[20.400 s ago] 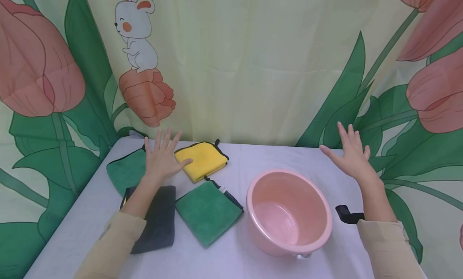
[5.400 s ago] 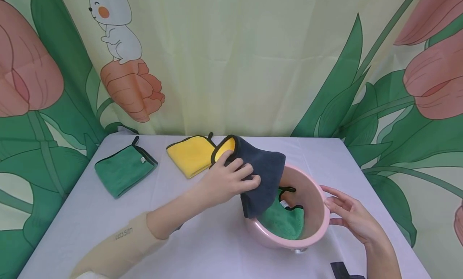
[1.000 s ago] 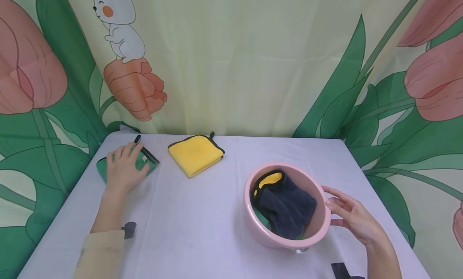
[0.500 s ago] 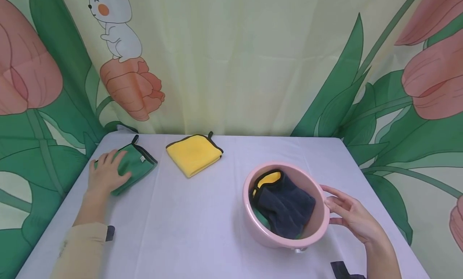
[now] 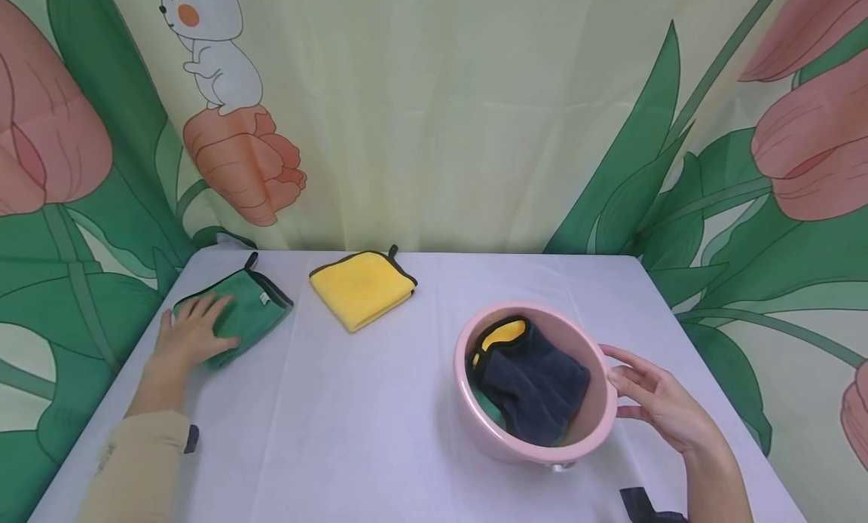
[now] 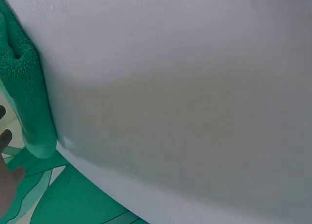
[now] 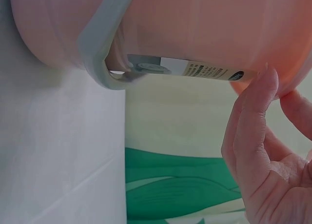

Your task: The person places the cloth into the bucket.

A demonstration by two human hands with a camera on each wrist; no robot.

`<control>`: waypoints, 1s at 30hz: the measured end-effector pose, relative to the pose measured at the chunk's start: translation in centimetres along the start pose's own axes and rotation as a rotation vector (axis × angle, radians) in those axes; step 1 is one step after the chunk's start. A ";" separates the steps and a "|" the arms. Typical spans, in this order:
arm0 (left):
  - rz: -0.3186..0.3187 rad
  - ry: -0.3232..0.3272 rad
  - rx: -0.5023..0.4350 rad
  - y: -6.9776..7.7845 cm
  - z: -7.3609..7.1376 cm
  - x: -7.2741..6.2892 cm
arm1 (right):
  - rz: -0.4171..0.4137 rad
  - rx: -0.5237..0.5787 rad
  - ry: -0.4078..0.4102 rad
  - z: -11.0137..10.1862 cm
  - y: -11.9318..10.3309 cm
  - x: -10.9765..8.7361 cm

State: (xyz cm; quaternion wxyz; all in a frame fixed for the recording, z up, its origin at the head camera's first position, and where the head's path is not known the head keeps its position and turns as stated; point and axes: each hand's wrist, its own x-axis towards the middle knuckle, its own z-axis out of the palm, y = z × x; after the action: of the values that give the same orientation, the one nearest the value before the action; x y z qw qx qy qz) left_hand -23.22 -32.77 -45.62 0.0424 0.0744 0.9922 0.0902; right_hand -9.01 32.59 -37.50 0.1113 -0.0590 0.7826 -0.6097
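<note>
In the head view my left hand (image 5: 186, 341) lies over the left part of a folded green towel (image 5: 254, 308) with black trim, fingers spread on top and thumb along its near side. The left wrist view shows the thick folded edge of the green towel (image 6: 29, 97) close up, with dark fingertips beyond it. My right hand (image 5: 661, 406) touches the outside of a pink bucket (image 5: 484, 432) just at the rim, its fingers loosely bent. Inside the bucket rests a dark navy towel (image 5: 542, 387) with a yellow lining, over a green towel (image 5: 490, 408).
A folded yellow towel (image 5: 362, 289) with a black loop lies at the back of the white-covered table (image 5: 353, 432). The bucket's pale handle (image 7: 100, 43) hangs down its side in the right wrist view. A printed curtain (image 5: 434, 116) stands behind the table.
My left hand has slid left and slightly toward me across the green towel, uncovering more of it. My right hand stays at the bucket rim. The view has shifted a little.
</note>
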 end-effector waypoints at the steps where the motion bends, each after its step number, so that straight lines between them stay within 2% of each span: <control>1: 0.005 -0.016 0.002 0.0 -0.1 0.0 | 0.001 0.000 0.000 0.0 0.0 0.0; 4: 0.014 -0.062 -0.002 0.0 -0.1 0.2 | 0.000 -0.001 0.002 0.0 0.0 0.0; 8: 0.016 -0.089 -0.024 0.2 0.0 0.5 | 0.002 0.000 0.004 0.0 0.0 0.1; 20: 0.018 -0.057 -0.056 -0.2 0.4 1.0 | 0.015 0.024 0.010 0.0 0.2 0.0; 30: 0.040 -0.011 -0.048 0.1 0.7 1.1 | 0.009 0.038 0.008 0.0 0.3 0.0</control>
State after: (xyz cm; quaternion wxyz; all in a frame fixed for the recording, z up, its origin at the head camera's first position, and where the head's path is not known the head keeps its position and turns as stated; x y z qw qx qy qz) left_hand -24.24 -32.37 -46.40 0.0477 0.0937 0.9878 0.1144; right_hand -9.01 32.65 -37.84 0.1121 -0.0511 0.7715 -0.6242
